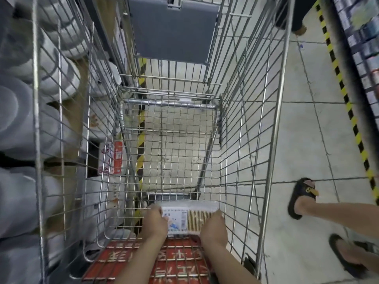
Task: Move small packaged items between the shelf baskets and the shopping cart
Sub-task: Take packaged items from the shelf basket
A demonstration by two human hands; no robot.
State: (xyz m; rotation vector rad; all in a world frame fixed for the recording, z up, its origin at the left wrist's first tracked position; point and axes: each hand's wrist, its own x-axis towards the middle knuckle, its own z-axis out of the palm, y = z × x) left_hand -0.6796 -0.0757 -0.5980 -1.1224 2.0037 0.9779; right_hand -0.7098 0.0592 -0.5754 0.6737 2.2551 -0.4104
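A clear plastic pack of cotton swabs (185, 217) with a white label lies low inside the wire shopping cart (272, 140), at its near end. My left hand (154, 222) grips the pack's left end, fingers curled over the edge. My right hand (213, 226) grips its right end the same way. Both forearms reach down into the cart over a red sign panel (143, 261). Apart from this pack, the cart's mesh bottom holds nothing that I can see.
White wrapped goods (18, 111) fill shelves on the left, beyond the cart wall. A red-and-white box (110, 158) sits outside the cart's left side. A person's feet in black sandals (301, 197) stand on the tiled floor at right. Yellow-black tape (346, 99) borders another shelf there.
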